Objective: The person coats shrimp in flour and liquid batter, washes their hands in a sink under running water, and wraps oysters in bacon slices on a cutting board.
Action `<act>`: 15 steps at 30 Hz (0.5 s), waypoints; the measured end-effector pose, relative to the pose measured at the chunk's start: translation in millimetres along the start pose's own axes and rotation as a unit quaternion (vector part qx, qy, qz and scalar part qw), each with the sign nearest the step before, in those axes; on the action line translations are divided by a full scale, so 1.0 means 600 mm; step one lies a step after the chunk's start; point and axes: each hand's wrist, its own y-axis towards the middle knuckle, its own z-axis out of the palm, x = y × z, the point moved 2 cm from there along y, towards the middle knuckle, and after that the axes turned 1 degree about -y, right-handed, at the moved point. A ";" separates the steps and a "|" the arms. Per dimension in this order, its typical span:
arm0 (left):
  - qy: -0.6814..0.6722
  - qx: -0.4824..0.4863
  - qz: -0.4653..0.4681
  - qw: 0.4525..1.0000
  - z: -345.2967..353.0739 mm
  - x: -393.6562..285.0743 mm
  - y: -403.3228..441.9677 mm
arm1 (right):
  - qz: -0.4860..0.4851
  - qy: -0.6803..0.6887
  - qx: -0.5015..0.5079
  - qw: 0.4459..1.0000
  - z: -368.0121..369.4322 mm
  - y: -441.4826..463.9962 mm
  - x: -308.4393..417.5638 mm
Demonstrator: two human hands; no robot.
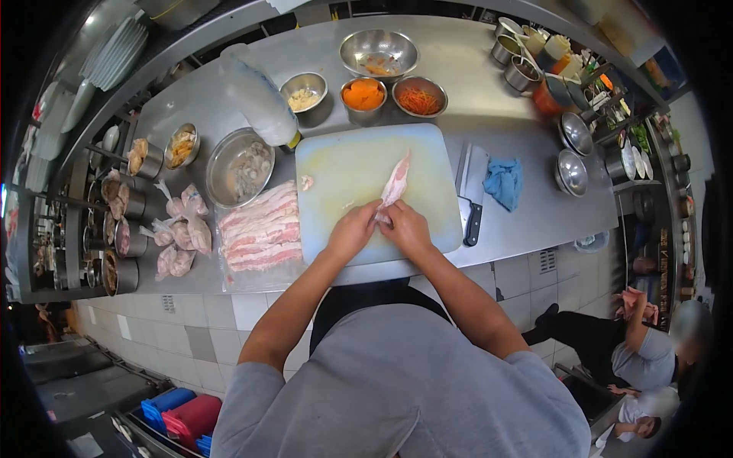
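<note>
Over the near part of the pale cutting board point(336, 164), my left hand point(354, 231) and my right hand point(405, 230) come together, fingers closed around the near end of a bacon strip point(396, 180). The strip is gathered into a narrow, folded shape, its far end pointing away from me. My fingers hide its near end, and whether anything is wrapped inside cannot be seen. A small pale scrap point(307, 182) sits near the board's left edge. Left of the board, rows of bacon slices point(263, 230) lie on a plastic sheet.
Right of the board are a cleaver point(474, 169), a black-handled knife point(473, 221) and a blue cloth point(503, 183). Behind it stand bowls with orange slices point(363, 94) and shreds point(418, 100). A plastic bottle point(259, 95) leans near a bowl of greyish pieces point(243, 166). Another person point(645, 359) is at right.
</note>
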 end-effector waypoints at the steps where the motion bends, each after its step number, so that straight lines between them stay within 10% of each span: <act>1: 0.008 0.016 -0.007 1.000 -0.002 0.000 0.001 | 0.003 0.001 0.003 1.000 -0.002 0.001 0.002; 4: 0.029 -0.019 0.119 0.992 -0.026 -0.023 0.009 | 0.023 -0.003 -0.009 1.000 0.005 -0.002 0.005; 15: 0.059 0.102 0.131 0.984 -0.022 0.044 0.053 | 0.083 0.039 -0.021 0.996 -0.014 0.004 0.034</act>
